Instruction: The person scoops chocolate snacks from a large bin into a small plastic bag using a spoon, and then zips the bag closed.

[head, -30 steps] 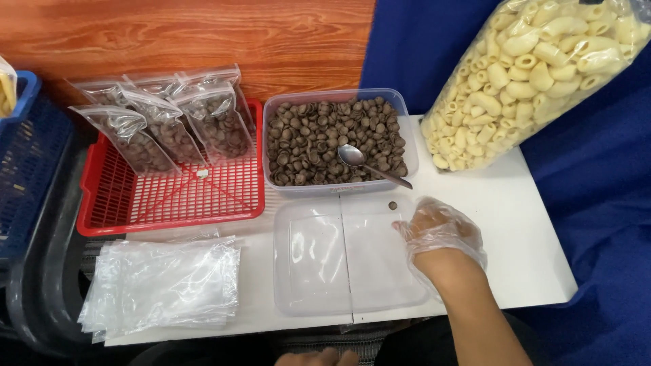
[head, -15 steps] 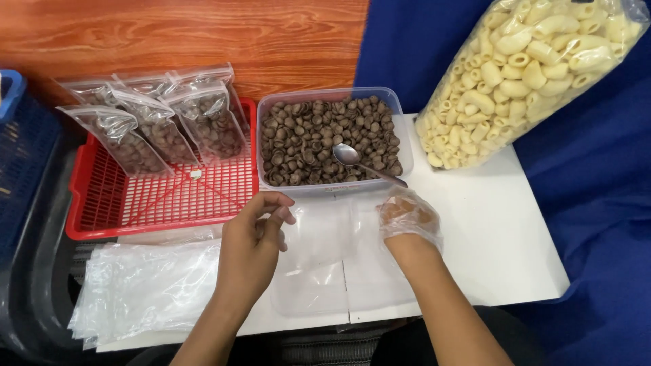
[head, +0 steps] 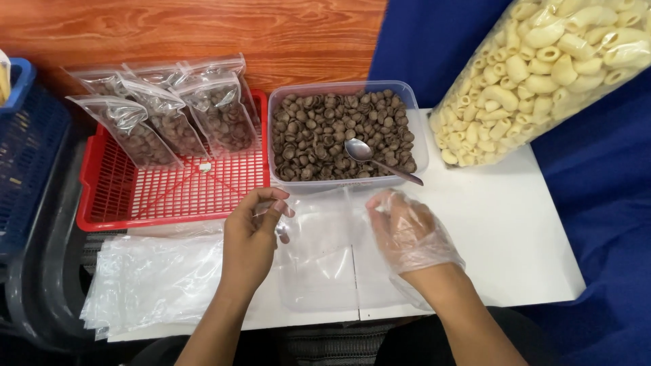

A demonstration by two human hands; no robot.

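My bare left hand (head: 252,238) and my right hand (head: 405,230), which wears a thin clear plastic glove, each pinch an edge of an empty clear plastic bag (head: 324,234) stretched between them. The bag hangs just above a clear plastic lid (head: 319,288) lying on the white table (head: 515,230). Right behind my hands stands a clear tub (head: 347,135) full of small brown round snacks, with a metal spoon (head: 376,160) resting in it.
A red mesh tray (head: 169,193) at the left holds several filled clear bags (head: 173,112) of the brown snacks. A stack of empty clear bags (head: 152,281) lies at the front left. A large bag of pale puffed shells (head: 542,74) leans at the right. A blue basket (head: 27,149) sits far left.
My left hand came up from below into view and took one edge of the clear bag. My right hand shifted left off the lid to hold the other edge.
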